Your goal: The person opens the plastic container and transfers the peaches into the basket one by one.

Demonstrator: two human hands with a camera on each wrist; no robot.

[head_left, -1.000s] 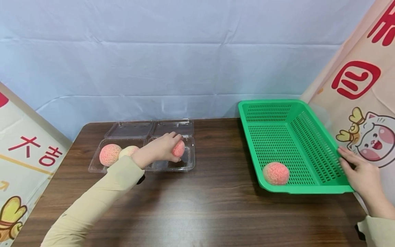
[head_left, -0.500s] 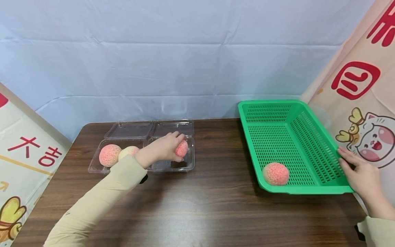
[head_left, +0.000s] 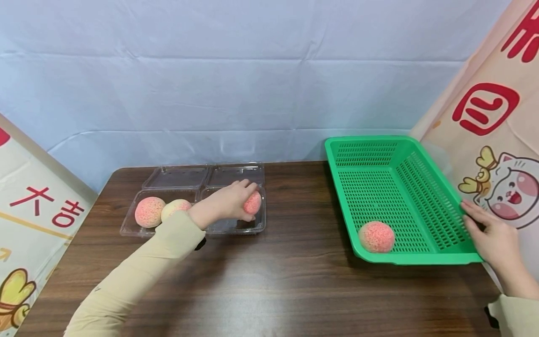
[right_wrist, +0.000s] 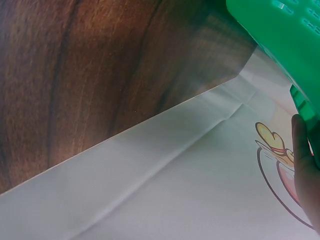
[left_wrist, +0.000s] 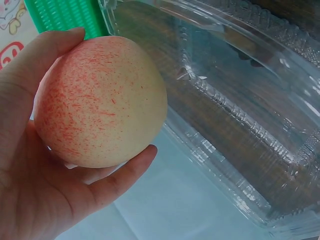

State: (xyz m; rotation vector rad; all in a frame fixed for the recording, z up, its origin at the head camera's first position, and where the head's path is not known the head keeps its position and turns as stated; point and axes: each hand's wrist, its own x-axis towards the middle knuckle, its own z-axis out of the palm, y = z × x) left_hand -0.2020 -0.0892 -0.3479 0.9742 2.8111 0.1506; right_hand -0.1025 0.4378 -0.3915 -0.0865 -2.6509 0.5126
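Left hand [head_left: 227,201] gripping peach [left_wrist: 102,102], right hand [head_left: 497,238] holding green basket [head_left: 421,258], banner [head_left: 40,223] reading "大吉"

Counting four peaches [head_left: 150,212] in all, fwiw. Also seeing just one green basket [head_left: 421,258], one brown bench [head_left: 278,290] and two sets of fingers [left_wrist: 122,176], one left, one right. Add two beige sleeves [head_left: 130,281], two printed banners [head_left: 484,112] and one pale blue backdrop [head_left: 252,93]. Can't honestly tell whether to count the clear plastic container [left_wrist: 235,112] as one or two.

Brown wood-grain table [head_left: 286,290] | left: clear plastic container [head_left: 229,230], lid [head_left: 205,177] open | right: green basket [head_left: 385,196]
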